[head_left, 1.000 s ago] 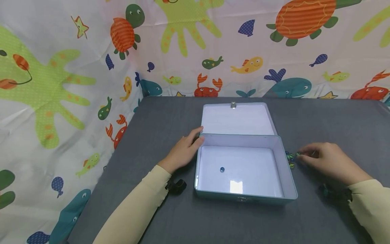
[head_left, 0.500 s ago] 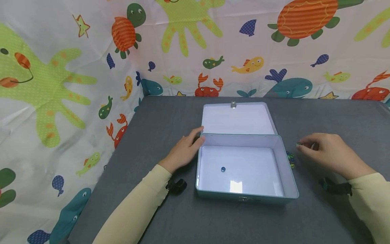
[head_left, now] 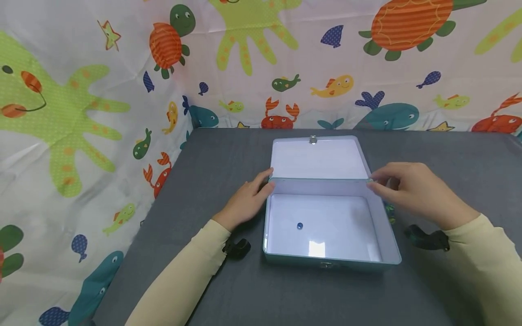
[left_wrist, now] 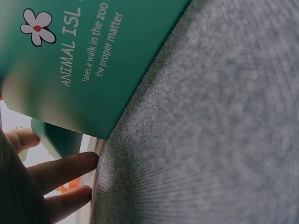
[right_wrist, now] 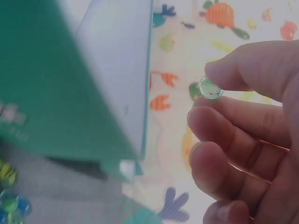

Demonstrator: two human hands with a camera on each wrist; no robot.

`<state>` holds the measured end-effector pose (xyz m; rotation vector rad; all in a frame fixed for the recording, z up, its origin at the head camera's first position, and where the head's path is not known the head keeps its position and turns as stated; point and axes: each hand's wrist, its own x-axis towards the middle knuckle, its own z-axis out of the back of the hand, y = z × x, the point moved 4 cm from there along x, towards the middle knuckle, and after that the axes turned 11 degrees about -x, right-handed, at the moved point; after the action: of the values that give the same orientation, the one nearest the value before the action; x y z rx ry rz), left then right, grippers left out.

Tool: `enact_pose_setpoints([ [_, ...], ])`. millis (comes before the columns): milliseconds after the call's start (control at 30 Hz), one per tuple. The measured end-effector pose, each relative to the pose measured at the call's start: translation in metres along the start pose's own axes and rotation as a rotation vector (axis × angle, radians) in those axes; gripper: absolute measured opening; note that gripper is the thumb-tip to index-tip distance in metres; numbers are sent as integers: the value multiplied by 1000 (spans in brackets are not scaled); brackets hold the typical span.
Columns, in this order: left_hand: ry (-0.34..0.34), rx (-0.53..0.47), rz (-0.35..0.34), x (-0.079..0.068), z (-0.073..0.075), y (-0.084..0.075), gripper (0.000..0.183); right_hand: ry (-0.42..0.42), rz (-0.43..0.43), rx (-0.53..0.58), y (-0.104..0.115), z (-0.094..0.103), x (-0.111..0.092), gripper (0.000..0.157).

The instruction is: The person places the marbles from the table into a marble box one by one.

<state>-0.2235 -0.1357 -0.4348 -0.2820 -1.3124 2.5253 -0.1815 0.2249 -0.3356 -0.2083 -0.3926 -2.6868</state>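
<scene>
An open tin box [head_left: 332, 266], green outside and white inside, lies on the grey table with its lid [head_left: 320, 156] folded back. One blue marble [head_left: 299, 226] sits on the box floor. Between thumb and index finger, my right hand [head_left: 420, 192] pinches a clear greenish marble [right_wrist: 211, 87] above the box's back right corner. My left hand [head_left: 246, 199] touches the back left corner near the hinge, its fingers fairly straight in the left wrist view. More green and blue marbles [right_wrist: 14, 205] lie on the table against the box's right side, partly hidden in the head view.
A white cloth [head_left: 244, 99] printed with sea animals hangs behind the table and along its left side. Dark bands [head_left: 427, 238] with camera mounts sit on both wrists. Printed words and a flower [left_wrist: 37, 28] mark the box's outer wall.
My right hand has lifted a marble from the group beside the box and carried it up and left to the back right corner. The left hand stays in place.
</scene>
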Motion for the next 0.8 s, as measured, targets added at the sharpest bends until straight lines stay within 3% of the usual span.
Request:
enact_pose_setpoints([
  [400, -17, -3, 12, -4, 2, 8, 66, 42, 104, 12, 44, -15, 34, 18],
  [800, -14, 18, -4, 3, 2, 3, 66, 100, 104, 37, 64, -28, 51, 22],
])
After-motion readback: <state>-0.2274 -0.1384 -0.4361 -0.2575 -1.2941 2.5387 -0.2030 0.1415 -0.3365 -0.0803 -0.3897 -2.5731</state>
